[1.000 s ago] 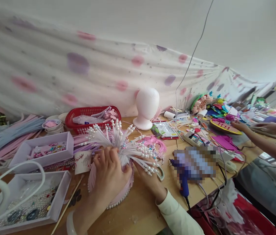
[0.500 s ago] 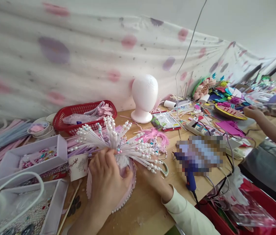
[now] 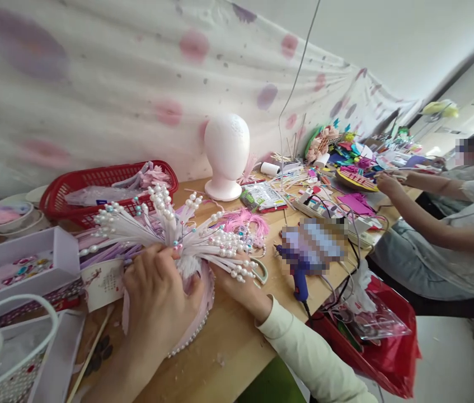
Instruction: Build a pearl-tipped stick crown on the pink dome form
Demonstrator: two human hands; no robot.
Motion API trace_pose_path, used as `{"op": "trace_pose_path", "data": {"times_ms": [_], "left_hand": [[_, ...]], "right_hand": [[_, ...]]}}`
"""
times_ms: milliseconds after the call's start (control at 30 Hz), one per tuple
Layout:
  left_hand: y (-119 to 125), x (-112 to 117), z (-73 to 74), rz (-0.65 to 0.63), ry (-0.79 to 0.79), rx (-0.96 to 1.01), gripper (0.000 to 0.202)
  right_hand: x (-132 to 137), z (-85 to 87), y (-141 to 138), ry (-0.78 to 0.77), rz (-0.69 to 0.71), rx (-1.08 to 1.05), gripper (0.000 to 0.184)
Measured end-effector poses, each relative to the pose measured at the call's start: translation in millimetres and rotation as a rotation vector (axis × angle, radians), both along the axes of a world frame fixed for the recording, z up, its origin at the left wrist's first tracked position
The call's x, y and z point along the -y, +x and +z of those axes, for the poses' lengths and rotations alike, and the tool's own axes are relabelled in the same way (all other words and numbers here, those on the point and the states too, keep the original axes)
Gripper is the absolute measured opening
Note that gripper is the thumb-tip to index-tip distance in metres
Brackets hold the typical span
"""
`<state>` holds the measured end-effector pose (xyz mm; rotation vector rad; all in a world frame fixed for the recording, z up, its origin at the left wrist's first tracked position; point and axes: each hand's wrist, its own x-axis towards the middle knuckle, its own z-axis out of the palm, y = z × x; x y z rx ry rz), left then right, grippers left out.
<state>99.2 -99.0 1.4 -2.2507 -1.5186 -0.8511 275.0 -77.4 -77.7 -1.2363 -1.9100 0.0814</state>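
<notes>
A spray of white stems tipped with pearl beads (image 3: 169,218) fans out over a pale pink base edged with pearls (image 3: 197,330). Closed around the gathered stems at its near left side is my left hand (image 3: 156,296), thumb towards the right. My right hand (image 3: 240,291) grips the spray from the right, its fingers largely hidden behind the beaded stems. Just beyond the right hand lies a pale green scissors handle (image 3: 261,271). A printed paper cup (image 3: 103,284) stands left of my left hand.
Behind the spray stand a white foam head (image 3: 227,151) and a red basket (image 3: 56,190). White boxes (image 3: 62,254) of beads sit at left. A blue glue gun (image 3: 300,282) lies right, near cables and a red bag (image 3: 404,347). Another person's hands (image 3: 390,182) work farther right.
The view has turned right, so things sit further left and more of the other person shows. Both my hands keep nearly the same hold on the spray.
</notes>
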Motion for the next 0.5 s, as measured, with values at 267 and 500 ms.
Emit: {"op": "trace_pose_path", "data": {"times_ms": [267,500], "left_hand": [[2.7,-0.5,4.1,0.033,-0.004,-0.032,0.031],[4.0,1.0,4.1,0.048,-0.053,-0.025,0.028]], "right_hand": [[6.1,12.3,-1.3,0.041,-0.038,-0.045,0.025],[1.4,13.1,-5.0,0.044,-0.073,-0.008,0.024]]}}
